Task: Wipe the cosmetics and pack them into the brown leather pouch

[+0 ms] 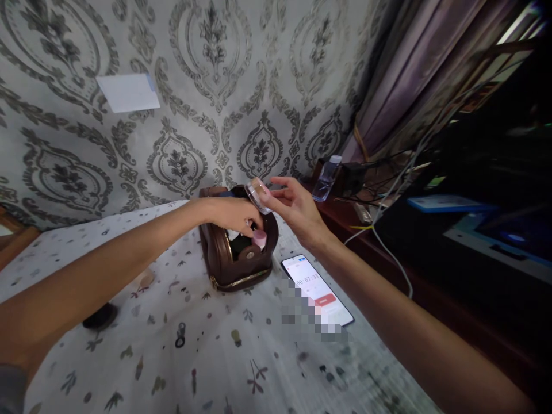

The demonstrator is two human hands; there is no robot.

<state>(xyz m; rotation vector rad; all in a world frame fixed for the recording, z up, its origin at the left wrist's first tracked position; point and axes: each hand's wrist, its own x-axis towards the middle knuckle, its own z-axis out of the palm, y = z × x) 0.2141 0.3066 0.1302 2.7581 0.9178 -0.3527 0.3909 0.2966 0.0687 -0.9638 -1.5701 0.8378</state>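
Observation:
A brown leather toiletry bag (215,253) stands unzipped on the bed. My left hand (235,215) reaches into its opening, fingers bent down onto a small pink-topped container (259,238); the lower part of that container is hidden in the bag. Several other items inside show only in part. Above the bag's right side, my right hand (299,210) pinches a round clear-rimmed cosmetic jar (257,194) with a tan face, held tilted. A phone (317,287) showing a running timer lies right of the bag.
Patterned bedding (172,356) spreads around the bag. A dark object (100,316) and a beige item (145,278) lie below my left forearm. A clear bottle (328,178), white cables (394,261) and dark furniture stand on the right. Wallpaper closes off the back.

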